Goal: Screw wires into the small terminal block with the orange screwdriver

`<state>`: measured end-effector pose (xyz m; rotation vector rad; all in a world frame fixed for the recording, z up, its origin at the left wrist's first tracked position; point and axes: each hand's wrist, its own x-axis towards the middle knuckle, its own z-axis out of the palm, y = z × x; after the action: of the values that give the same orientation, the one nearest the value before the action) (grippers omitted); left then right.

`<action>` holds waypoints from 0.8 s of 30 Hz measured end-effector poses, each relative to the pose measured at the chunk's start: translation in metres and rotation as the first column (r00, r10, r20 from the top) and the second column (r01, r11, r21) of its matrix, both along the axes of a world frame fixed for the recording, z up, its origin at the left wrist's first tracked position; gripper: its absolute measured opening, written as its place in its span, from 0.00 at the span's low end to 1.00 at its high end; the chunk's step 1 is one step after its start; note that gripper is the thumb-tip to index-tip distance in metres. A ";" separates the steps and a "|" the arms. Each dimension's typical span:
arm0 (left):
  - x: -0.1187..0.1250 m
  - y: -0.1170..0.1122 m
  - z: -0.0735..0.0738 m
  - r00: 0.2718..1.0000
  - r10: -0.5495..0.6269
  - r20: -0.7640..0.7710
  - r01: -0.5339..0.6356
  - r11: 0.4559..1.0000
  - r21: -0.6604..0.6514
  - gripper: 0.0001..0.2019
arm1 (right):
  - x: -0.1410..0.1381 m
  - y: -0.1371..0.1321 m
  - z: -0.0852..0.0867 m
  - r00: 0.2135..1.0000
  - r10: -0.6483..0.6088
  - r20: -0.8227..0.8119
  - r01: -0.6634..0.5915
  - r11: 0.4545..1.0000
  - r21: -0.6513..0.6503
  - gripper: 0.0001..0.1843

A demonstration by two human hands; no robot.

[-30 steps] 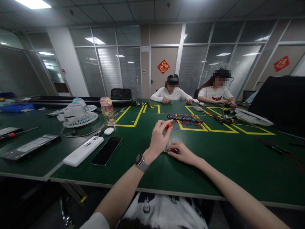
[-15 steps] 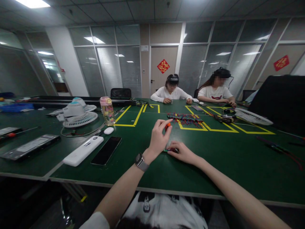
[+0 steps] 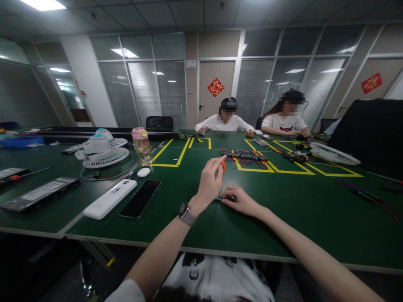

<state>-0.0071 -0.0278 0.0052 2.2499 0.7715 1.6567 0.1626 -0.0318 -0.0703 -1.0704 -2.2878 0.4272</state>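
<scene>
My left hand [image 3: 210,178], with a watch on its wrist, is closed around the orange handle of a screwdriver [image 3: 223,166]. The tool stands roughly upright, and its thin shaft is hard to make out below the fingers. Under it, a small green circuit board [image 3: 218,199] lies on the green table [image 3: 189,235]. My right hand [image 3: 241,201] pinches this board from the right, its fingers covering most of it. Farther off lies a row of circuit boards with red and blue wires [image 3: 244,157].
To the left are a black phone [image 3: 140,199], a white power bank [image 3: 110,199], a pink-lidded bottle [image 3: 142,147] and white fans [image 3: 105,151]. Yellow tape [image 3: 292,172] marks rectangles on the table. Two people [image 3: 228,119] sit across. A wired board [image 3: 365,193] lies at right.
My left fingers have shifted on the screwdriver, and more of the orange handle shows. My right hand stays in place. One person across has moved a hand to the left.
</scene>
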 end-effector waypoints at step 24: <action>0.000 0.001 0.000 1.000 0.001 -0.002 -0.001 1.000 0.009 0.17 | 0.000 -0.001 0.000 1.000 -0.004 0.014 0.004 1.000 0.013 0.11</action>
<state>-0.0068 -0.0272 0.0053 2.2575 0.7682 1.6619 0.1627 -0.0323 -0.0702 -1.0745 -2.2971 0.4038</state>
